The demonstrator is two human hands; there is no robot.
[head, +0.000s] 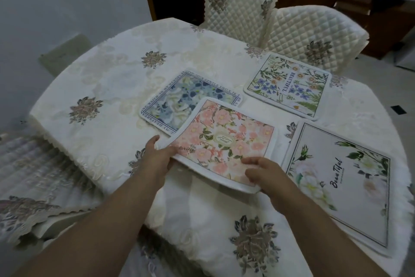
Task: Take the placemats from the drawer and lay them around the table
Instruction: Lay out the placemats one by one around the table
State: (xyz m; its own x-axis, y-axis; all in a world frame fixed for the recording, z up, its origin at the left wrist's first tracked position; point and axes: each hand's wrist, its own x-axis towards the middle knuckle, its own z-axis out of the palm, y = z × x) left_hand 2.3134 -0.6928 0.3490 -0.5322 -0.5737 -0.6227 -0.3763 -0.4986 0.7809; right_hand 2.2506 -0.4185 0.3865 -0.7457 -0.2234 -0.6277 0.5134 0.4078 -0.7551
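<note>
A pink floral placemat [224, 139] is held just above the table, its far corner overlapping a blue-and-white floral placemat [179, 99] that lies flat. My left hand [157, 155] grips the pink mat's near-left edge, and my right hand [267, 173] pinches its near-right corner. A green botanical placemat [289, 85] reading "BEAUTIFUL" lies at the far right. A white placemat [339, 184] with white roses lies at the near right. The round table [107, 88] wears a cream embroidered cloth.
Two chairs with quilted cream covers [238, 7] [314, 36] stand at the table's far side. Another covered chair [33, 186] sits at the near left. A white wall is on the left, and dark wooden furniture [381, 20] stands at the back right.
</note>
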